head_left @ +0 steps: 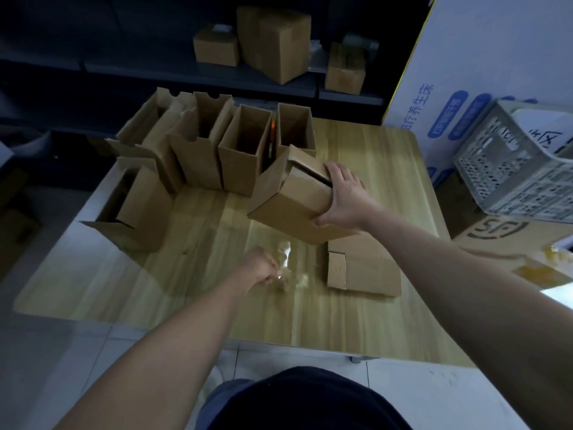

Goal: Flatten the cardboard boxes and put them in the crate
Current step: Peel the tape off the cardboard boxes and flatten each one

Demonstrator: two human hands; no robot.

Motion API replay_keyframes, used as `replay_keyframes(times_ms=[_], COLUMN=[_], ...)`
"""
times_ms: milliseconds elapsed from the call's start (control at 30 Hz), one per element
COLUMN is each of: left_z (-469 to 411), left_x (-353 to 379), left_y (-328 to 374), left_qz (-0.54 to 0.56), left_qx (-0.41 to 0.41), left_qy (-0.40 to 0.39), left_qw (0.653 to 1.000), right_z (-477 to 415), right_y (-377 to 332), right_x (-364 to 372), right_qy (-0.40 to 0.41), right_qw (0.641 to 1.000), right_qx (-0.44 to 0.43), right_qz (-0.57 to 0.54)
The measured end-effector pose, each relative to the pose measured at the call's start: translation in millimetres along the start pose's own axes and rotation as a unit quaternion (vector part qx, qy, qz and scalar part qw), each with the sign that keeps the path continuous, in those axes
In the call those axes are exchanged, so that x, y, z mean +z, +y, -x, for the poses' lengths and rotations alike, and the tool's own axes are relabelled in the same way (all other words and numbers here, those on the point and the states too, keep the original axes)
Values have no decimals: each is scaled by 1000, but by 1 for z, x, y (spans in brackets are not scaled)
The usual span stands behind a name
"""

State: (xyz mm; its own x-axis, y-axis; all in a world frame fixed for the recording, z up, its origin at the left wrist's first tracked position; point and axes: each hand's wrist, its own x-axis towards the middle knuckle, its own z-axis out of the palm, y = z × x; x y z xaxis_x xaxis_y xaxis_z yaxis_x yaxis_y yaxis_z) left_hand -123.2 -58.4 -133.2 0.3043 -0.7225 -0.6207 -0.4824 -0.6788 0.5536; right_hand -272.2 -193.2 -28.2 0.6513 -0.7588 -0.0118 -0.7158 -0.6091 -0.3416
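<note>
The right hand holds a brown cardboard box, tipped over the wooden tabletop. The left hand pinches crumpled clear tape. The grey plastic crate sits far right

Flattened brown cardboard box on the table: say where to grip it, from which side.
Probably pinch the small flap on the left edge of the flattened brown cardboard box, coming from the left: the sheet lies flat on the wooden table, and the brown box in the right hand overhangs its far end.
</note>
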Motion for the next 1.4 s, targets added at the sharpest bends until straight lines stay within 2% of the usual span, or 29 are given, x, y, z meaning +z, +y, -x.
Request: replay_keyframes(times_ms=[67, 100, 133, 200, 233, 267, 333, 400, 467, 533, 667, 800, 933, 1100, 1167, 1233, 1333, 1400], left_z=[2, 0, -2, 3, 9, 15, 24, 27, 23, 18, 13, 10, 7, 9, 7, 6, 7, 9], left_x=[-26, -39, -53, -84, -99, -110, -127, -135, -140, -145, -148, -149, -154, -160, -164, -168, -176, -182], left_y=[4, 5, 5, 6, 6, 5, 5, 0, -9, -23, -49, -51, -48, -43, -44, -45, -46, -46], left_qz=[64, 109, 178, 296, 313, 318, 342, 325, 280, 273, 349, 413, 436, 434, 433, 423, 392, 332], left_qx=[-11, -18, -24, -26, -8, 23, 84, 97, 74, 36, -11, -27, -37, -60, -60, -56, -31, -21], left_qy=[18, 52, 103, 245, 305, 333, 314, 278, 278, 292, 252, 225, 197, 187, 200, 210, 193, 182], left_qw=[998, 993, 978, 923, 900, 887, 882, 899, 916, 916, 903, 882, 877, 879, 877, 880, 899, 925], right_z=[-5, -8, -12, -19, -23, -28, -37, -46, -54, -60, -69, -81, -80, -81, -82, -83, -84, -85], right_y=[-10, -15, -21, -35, -42, -51, -71, -93, -113, -125, -132, -111, -78, -86, -96, -105, -116, -122], right_x=[5, 8, 11, 18, 22, 26, 37, 50, 63, 75, 85, 67, 55, 59, 55, 48, 37, 33], right_qy=[-3, -5, -7, -11, -13, -17, -30, -43, -57, -81, -132, -131, -168, -151, -119, -66, -7, 14], right_qw=[1000, 1000, 1000, 999, 997, 995, 991, 986, 984, 981, 976, 991, 975, 974, 980, 992, 1000, 1000], right_qx=[-4, -8, -12, -21, -25, -30, -41, -51, -59, -73, -110, -28, 76, 81, 70, 46, 1, -21], right_qz=[8, 14, 22, 49, 68, 88, 126, 150, 156, 159, 132, 10, -121, -148, -146, -98, -27, 3])
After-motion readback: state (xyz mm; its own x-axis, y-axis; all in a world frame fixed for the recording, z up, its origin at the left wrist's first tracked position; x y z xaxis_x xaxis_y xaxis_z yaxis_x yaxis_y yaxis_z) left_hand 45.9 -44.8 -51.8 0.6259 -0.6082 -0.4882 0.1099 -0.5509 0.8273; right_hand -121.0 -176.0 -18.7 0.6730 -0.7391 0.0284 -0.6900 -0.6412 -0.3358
